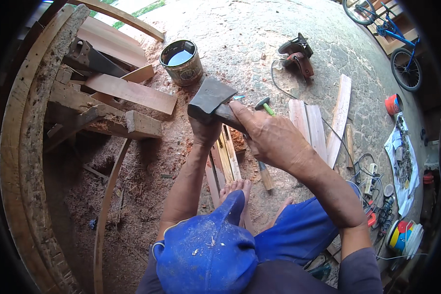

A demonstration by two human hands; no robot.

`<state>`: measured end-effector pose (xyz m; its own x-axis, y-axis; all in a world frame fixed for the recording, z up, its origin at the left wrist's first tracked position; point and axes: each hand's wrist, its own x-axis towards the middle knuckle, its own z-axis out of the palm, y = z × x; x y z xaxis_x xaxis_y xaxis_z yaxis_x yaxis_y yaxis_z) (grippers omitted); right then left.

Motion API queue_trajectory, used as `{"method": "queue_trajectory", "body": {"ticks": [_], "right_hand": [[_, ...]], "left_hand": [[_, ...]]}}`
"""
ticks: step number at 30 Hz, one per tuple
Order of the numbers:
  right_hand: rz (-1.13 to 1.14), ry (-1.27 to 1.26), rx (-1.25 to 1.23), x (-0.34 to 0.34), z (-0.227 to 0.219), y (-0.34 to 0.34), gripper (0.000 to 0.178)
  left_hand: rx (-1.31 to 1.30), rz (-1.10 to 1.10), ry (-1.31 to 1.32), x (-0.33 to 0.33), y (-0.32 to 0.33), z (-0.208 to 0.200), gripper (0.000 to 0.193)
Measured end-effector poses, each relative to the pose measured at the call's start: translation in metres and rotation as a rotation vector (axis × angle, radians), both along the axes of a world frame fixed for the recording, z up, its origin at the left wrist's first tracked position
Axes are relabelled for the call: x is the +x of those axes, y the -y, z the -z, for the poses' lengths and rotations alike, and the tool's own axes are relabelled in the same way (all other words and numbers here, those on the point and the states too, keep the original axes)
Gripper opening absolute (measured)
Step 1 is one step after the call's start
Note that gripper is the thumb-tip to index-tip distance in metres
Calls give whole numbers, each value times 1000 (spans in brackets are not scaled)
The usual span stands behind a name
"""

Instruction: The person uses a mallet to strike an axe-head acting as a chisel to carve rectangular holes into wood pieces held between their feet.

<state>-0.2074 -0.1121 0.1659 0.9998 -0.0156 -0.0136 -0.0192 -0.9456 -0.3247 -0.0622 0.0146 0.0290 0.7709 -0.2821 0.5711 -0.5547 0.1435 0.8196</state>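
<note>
My right hand (279,142) is closed around the wooden handle of an axe (213,95), close below its broad grey head. My left hand (204,131) is directly under the axe head. That head covers its fingers, so whether it grips anything is hidden. Below the hands, pale wood strips (226,154) extend toward my bare foot (237,188). A rounded wooden handle end (266,179) shows beneath my right hand; what it belongs to is hidden. Farther off, a hammer (264,104) with a green handle lies on the ground.
A bucket of dark liquid (182,61) stands ahead. Left are a timber frame (27,147), a handsaw (90,59) and planks (132,93). A corded power tool (297,56), boards (318,127), a power strip (371,176) and a blue bicycle (394,34) are on the right.
</note>
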Motion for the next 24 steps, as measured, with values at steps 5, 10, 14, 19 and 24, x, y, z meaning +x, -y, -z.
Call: {"method": "queue_trajectory", "body": {"ticks": [5,10,14,19,24], "right_hand": [[-40,257,190,3,-22,1,58],[-40,605,338,20,-64,-1,62],[50,182,98,25,-41,-6,57],[-86,30,138,7,-10,10,43],[-70,339,304,19,-61,9,57]], "left_hand": [[-97,7,-104,19,7,12,20],[-84,33,-196,12,5,1,13],[-7,77,-275,9,3,1,17],[-410,269,-428,-11,9,3,23],[122,86,-495,44,2,7,9]]}}
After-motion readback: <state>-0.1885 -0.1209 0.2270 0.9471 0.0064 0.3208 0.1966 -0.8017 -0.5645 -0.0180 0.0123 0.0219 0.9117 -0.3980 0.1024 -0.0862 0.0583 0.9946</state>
